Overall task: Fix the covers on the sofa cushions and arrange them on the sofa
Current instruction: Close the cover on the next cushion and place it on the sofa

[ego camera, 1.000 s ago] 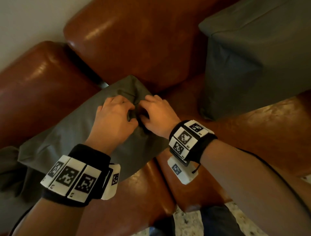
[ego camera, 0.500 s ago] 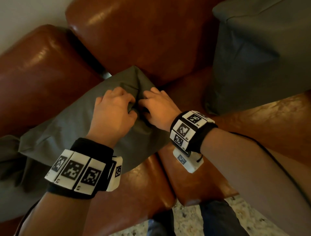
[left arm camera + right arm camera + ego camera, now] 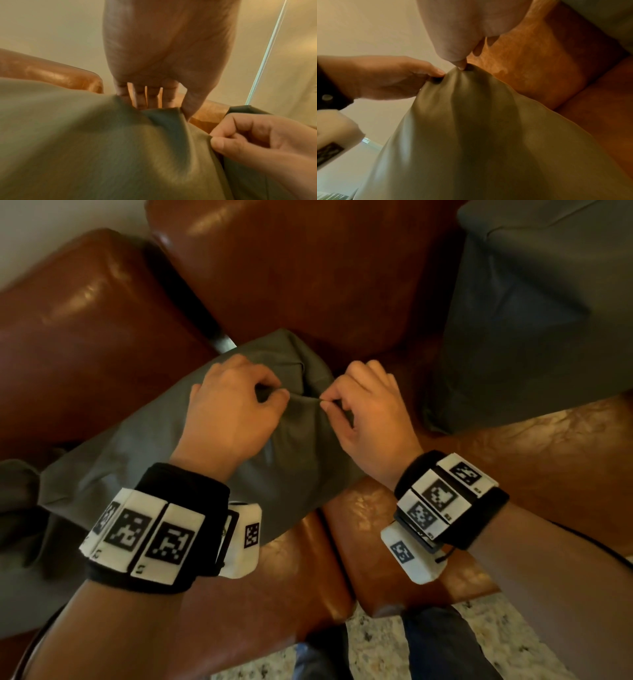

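Note:
A grey-green cushion cover (image 3: pixel 144 446) lies slantwise on the brown leather sofa seat (image 3: pixel 342 559). My left hand (image 3: pixel 236 412) pinches a fold of the cover near its far corner. My right hand (image 3: pixel 366 412) pinches the same fabric a little to the right, and the cloth is stretched taut between the two. In the left wrist view the left fingers (image 3: pixel 142 97) curl over the fabric edge (image 3: pixel 163 112), with the right hand (image 3: pixel 248 140) beside them. The right wrist view shows the cover (image 3: pixel 471 128) peaked up where the right thumb and fingers grip it, with the left hand (image 3: pixel 385 77) on its left.
A second grey-covered cushion (image 3: pixel 534 313) stands upright on the seat at the right, against the sofa backrest (image 3: pixel 308 275). The padded armrest (image 3: pixel 85 330) rises at the left. More grey fabric (image 3: pixel 20 525) hangs off the left edge. Speckled floor (image 3: pixel 376 648) and my legs show below.
My hands, which were pressed together on the cover's corner, have drawn apart. Each now pinches its own bit of cloth, pulling the fabric tight between them. The camera view has moved closer.

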`<state>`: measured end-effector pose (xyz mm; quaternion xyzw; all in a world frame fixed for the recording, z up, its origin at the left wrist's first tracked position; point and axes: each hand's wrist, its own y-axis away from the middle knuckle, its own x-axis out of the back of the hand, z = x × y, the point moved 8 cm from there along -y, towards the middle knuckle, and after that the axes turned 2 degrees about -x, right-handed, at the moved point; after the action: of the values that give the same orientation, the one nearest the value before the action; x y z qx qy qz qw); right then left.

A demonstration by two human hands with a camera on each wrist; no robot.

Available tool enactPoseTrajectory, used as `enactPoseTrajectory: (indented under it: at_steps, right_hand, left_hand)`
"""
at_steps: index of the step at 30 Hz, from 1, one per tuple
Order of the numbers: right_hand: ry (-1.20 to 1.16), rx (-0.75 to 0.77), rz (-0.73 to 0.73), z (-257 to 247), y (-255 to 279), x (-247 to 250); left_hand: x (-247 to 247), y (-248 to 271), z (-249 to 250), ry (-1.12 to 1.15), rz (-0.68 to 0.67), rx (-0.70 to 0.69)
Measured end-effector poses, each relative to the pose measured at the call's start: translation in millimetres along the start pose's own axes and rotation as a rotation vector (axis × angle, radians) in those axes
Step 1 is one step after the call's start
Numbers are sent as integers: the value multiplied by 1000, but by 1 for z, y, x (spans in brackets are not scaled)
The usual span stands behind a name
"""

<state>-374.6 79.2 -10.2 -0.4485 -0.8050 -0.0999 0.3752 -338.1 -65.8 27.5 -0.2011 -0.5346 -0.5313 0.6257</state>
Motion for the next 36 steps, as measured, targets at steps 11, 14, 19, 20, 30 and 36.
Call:
enactPoseTrajectory:
  at_steps: [11, 14, 19, 20, 30, 36]
  right_hand:
    - [-227, -201, -115, 11, -14, 2]
    - [-163, -329, -251, 12, -32, -2]
    - [-377, -645, -505, 9, -47, -28]
    - [-440, -729, -530, 11, -47, -31]
    - [-171, -440, -415, -12, -82, 0]
    - [-81, -207, -386, -28, -86, 9]
  left_hand:
    - [6, 24, -11, 269, 364, 251]
    - [1, 19, -17, 425, 382, 316]
    - [-3, 18, -22, 624, 415, 411]
    - [-3, 18, -24, 641, 411, 416]
    - [12, -5, 11, 220, 135, 112]
    - [15, -12, 11, 185, 125, 66]
